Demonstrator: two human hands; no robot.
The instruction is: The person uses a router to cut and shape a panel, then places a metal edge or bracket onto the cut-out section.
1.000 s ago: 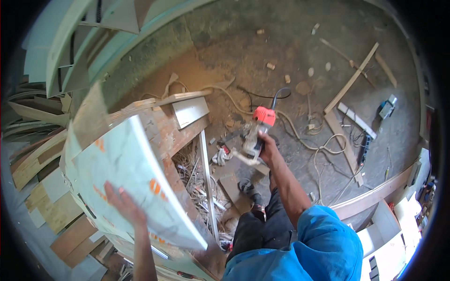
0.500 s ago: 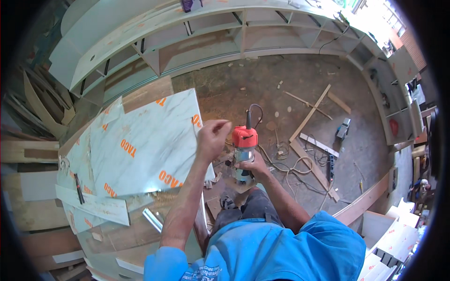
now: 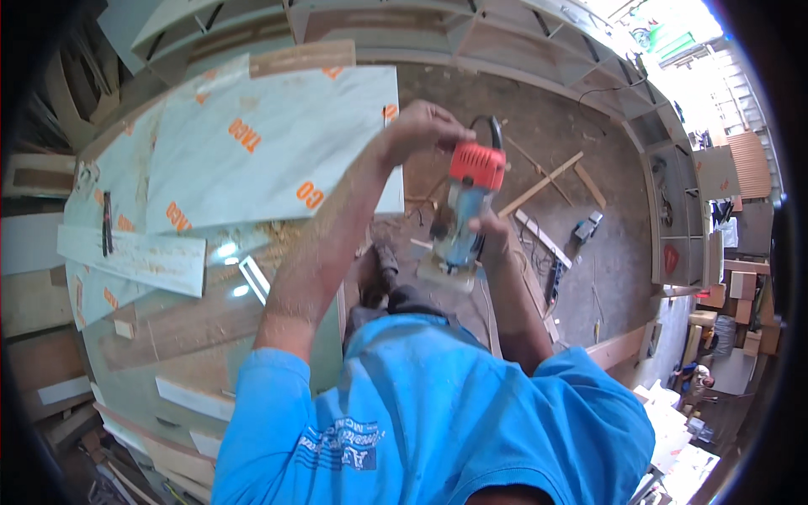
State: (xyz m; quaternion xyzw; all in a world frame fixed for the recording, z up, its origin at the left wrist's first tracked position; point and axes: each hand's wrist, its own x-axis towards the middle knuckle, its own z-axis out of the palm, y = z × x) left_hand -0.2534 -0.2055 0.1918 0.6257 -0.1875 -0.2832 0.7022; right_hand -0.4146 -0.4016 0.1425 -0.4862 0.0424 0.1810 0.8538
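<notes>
My right hand [image 3: 495,240] is wrapped round the body of a trim router [image 3: 478,168] with a red cap, a silver-grey middle and a flat pale base plate. It is held upright but slightly tilted, in front of my torso, with a dark cord curving from its top. My left hand [image 3: 425,130] reaches across to the red cap; its fingers are bent together and their tips meet the cap's upper left edge. Beside the left forearm lies a white marble-patterned board [image 3: 278,143] with orange print. Wood dust clings to that forearm.
A pale strip of board [image 3: 139,259] with dark pliers-like tool [image 3: 107,223] lies on the worktable at left. Wood offcuts [image 3: 543,187], cords, a power strip [image 3: 555,279] and a grey power tool [image 3: 588,225] are on the floor. Open cabinet frames [image 3: 370,50] stand along the back.
The router has come up closer to me and tilted. My left hand has moved right, from beside the red cap onto its edge. The view has shifted with my head.
</notes>
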